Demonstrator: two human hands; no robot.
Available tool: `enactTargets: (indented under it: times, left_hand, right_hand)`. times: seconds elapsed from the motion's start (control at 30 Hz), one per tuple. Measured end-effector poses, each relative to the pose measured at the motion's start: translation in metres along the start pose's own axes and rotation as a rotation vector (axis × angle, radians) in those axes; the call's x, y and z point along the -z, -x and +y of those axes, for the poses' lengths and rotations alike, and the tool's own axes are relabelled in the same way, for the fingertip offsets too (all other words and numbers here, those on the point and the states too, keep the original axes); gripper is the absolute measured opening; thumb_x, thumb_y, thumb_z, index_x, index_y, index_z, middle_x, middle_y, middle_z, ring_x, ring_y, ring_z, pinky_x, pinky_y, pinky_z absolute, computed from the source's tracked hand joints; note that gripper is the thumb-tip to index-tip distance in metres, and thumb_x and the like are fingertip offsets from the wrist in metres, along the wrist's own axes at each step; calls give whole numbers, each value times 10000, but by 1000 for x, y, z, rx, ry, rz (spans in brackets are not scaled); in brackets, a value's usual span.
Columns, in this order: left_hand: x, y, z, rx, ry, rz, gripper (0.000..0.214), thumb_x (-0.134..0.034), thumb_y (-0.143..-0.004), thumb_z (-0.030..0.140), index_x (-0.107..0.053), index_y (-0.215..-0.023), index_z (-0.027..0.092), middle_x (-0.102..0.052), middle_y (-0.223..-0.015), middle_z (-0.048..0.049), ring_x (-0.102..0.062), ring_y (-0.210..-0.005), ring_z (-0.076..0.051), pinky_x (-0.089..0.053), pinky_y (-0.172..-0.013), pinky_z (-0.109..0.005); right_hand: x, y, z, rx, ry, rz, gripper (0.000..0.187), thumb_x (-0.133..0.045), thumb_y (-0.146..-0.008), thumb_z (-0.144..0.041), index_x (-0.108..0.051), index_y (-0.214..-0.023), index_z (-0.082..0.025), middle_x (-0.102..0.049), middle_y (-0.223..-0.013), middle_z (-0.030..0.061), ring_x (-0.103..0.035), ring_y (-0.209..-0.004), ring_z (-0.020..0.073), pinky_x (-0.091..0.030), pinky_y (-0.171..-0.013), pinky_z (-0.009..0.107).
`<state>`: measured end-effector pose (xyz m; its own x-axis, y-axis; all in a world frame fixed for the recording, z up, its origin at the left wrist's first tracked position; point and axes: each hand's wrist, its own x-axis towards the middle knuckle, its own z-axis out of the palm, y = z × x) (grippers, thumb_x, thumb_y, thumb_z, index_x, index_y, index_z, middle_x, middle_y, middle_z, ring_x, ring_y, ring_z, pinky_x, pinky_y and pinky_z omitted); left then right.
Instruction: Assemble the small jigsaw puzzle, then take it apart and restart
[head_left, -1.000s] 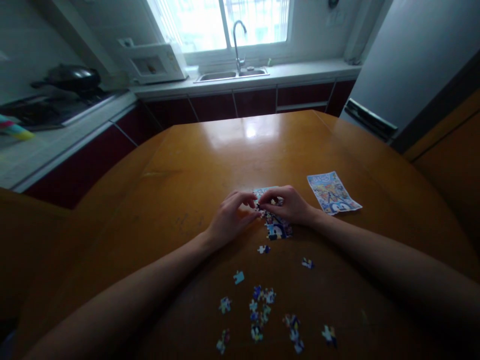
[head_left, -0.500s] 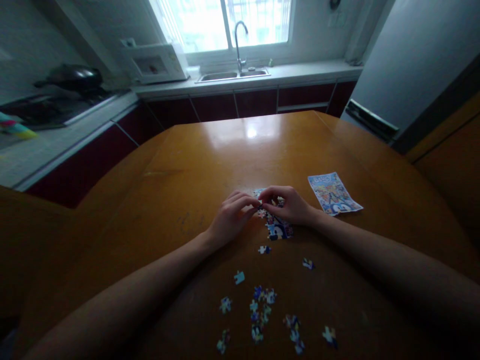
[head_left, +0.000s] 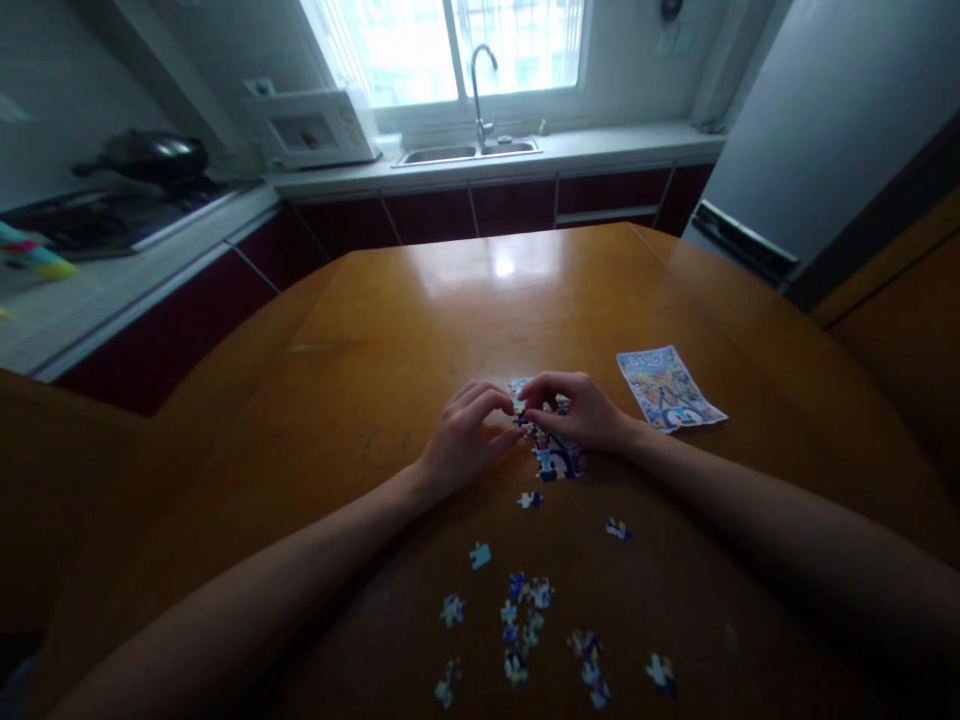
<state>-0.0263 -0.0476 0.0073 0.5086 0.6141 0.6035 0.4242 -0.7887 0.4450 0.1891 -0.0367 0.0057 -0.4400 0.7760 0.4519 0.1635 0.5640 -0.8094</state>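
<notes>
A partly joined jigsaw puzzle (head_left: 556,464) lies on the wooden table, with both hands over its left and upper parts. My left hand (head_left: 466,432) is at the puzzle's left edge, its thumb and forefinger parted and nothing seen between them. From the other side, my right hand (head_left: 583,412) curls over the puzzle, thumb and forefinger bent together at a small dark puzzle piece (head_left: 520,419). The fingers partly cover that piece. Just below the joined part sits a loose puzzle piece (head_left: 529,500).
Several loose pieces (head_left: 517,610) are scattered nearer to me on the table (head_left: 420,330). Right of my right hand is a printed picture sheet (head_left: 670,390). Beyond the table are a sink (head_left: 439,154), a microwave (head_left: 319,130) and a wok (head_left: 154,157) on the stove.
My left thumb and forefinger have moved apart at the puzzle's left edge, the thumb dropping lower. My right hand has stayed nearly in place. The loose pieces lie as before.
</notes>
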Motion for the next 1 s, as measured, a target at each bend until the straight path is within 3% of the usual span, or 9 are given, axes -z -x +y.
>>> enactTargets:
  times: [0.2, 0.6, 1.0]
  left_hand:
    - [1, -2, 3, -13, 4, -2, 102, -692, -884, 246, -632, -947, 192, -685, -917, -42, -623, -864, -176, -516, -775, -324]
    - [-2, -1, -3, -6, -49, -12, 162, -733, -867, 317, -678, -970, 205, -693, -954, -46, -614, -909, -185, -519, -803, -334]
    - [2, -4, 1, -17, -34, 1, 116, -713, -874, 243, -702, -985, 211, -721, -971, -40, -615, -906, -183, -519, -810, -344]
  right_hand:
    - [1, 1, 0, -2, 36, -28, 136, -683, -830, -228, -688, -955, -171, -685, -758, 7, -582, -662, 110, -447, -595, 261]
    - [-1, 1, 2, -43, -20, -60, 174, -683, -849, -242, -671, -1004, -165, -707, -775, 12, -621, -669, 111, -460, -592, 254]
    - [2, 0, -4, -17, -1, -26, 182, -626, -887, -260, -686, -1027, -160, -699, -792, 24, -595, -680, 118, -472, -632, 271]
